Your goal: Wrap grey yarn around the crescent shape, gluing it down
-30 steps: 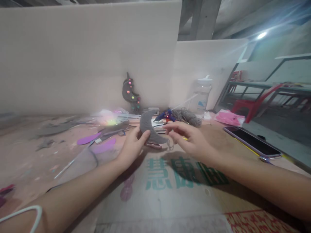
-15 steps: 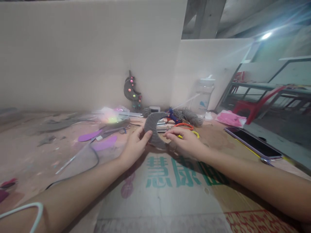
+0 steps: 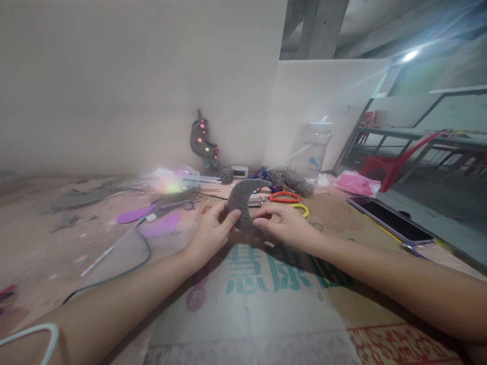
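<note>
My left hand [image 3: 213, 229] is closed on a crescent moon wrapped in grey yarn [image 3: 239, 198], with the thumb on its front face. The crescent stands upright above the cardboard, its upper tip pointing right. At its lower end my right hand [image 3: 283, 223] is closed in a pinch, and the fingers cover the lower tip. Whether a loose yarn end is also between those fingers cannot be made out. Behind the crescent lie scissors with orange handles [image 3: 284, 196], scissors with yellow handles [image 3: 304, 210] and a bundle of grey yarn [image 3: 294, 181].
A decorated grey moon [image 3: 200, 142] with coloured beads is against the back board. A clear bottle [image 3: 314, 152], a pink packet [image 3: 357, 183] and a phone [image 3: 391, 219] are to the right. Purple cut pieces [image 3: 136, 214] and a dark cable [image 3: 148, 253] lie on the left.
The crescent has tilted, its upper tip moving right. My right hand has shifted down and left, now covering the lower tip. The whole view has drifted slightly.
</note>
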Motion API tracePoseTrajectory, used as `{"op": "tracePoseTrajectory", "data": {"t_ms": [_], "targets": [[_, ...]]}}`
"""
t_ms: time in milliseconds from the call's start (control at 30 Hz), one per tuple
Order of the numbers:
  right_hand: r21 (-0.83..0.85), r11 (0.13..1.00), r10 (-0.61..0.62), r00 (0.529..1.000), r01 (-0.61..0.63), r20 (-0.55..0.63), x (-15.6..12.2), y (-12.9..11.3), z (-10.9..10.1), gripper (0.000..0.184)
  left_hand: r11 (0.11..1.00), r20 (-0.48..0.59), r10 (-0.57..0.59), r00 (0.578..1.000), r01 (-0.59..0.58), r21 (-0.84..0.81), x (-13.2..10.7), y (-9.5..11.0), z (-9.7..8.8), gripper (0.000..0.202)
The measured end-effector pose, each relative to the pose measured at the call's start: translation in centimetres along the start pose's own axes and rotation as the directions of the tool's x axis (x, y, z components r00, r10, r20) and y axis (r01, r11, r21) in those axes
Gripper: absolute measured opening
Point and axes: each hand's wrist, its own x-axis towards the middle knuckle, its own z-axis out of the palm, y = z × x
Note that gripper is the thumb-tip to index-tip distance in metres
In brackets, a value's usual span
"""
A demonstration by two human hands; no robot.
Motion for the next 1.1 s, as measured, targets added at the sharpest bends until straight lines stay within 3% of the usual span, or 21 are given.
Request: {"op": "tracePoseTrajectory", "data": {"t_ms": [200, 333, 400, 600, 800, 967, 1100], "targets": [[0.074, 0.995, 0.06, 0.997, -0.063, 0.038, -0.3, -0.7, 0.3, 0.016, 0.997, 0.044, 0.075, 0.996, -0.076, 0.028, -0.5, 0.3, 0.2, 0.031], [0.243, 0.942, 0.242, 0.97, -0.234, -0.005, -0.4, -0.7, 0.6, 0.019, 0.995, 0.153, 0.013, 0.988, -0.029, 0.097, -0.7, 0.5, 0.4, 0.038], [0.286, 0.924, 0.27, 0.963, -0.255, -0.016, -0.4, -0.5, 0.6, 0.02, 0.995, 0.201, -0.004, 0.98, -0.015, 0.094, -0.7, 0.6, 0.5, 0.034], [0.302, 0.95, 0.097, 0.994, -0.079, -0.046, -0.1, 0.3, 0.3, 0.033, 0.991, 0.062, -0.059, 0.996, 0.066, -0.119, -0.1, 0.5, 0.4, 0.026], [0.113, 0.987, 0.099, 0.982, -0.117, 0.158, -0.5, 0.8, 0.8, 0.037, 0.969, -0.024, -0.153, 0.988, 0.145, -0.2, 0.6, -0.1, -0.2, 0.03], [-0.029, 0.999, 0.019, 0.994, -0.016, 0.108, -0.9, 0.7, 1.1, 0.015, 0.973, -0.059, -0.146, 0.987, 0.133, -0.188, 0.7, -0.7, -0.2, 0.03], [-0.026, 0.999, 0.042, 0.993, -0.04, 0.114, -1.1, 0.5, 0.7, 0.019, 0.965, -0.057, -0.165, 0.985, 0.149, -0.217, 0.8, -1.1, -0.2, 0.03]]}}
